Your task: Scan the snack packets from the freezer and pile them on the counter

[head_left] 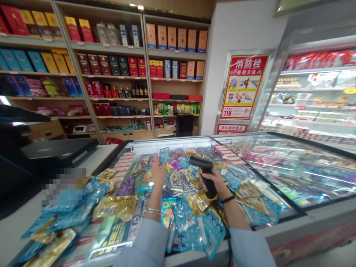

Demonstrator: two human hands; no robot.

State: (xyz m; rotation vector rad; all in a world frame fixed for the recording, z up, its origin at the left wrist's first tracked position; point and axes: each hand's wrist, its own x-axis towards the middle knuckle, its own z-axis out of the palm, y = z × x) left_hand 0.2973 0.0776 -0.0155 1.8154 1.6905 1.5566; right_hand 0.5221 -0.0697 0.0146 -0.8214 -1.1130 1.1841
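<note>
Raised over the freezer's glass top, my left hand point(158, 171) grips a small blue packet point(164, 155) by its lower edge. My right hand point(215, 181) is wrapped round the handle of a black handheld scanner point(210, 187), whose head points left toward the packet without touching it. The scanner's cable hangs down past my right wrist. Below and between my forearms lie several blue packets point(191, 230) and gold packets point(200, 200) on the glass. More gold packets point(250, 194) lie right of my right hand.
A pile of blue and gold packets point(69, 211) covers the counter at the left, beside a black device point(59, 148). The chest freezer point(278, 237) has a raised rim. Shelves point(116, 78) of boxes stand behind, and a lit display fridge point(314, 89) is at the right.
</note>
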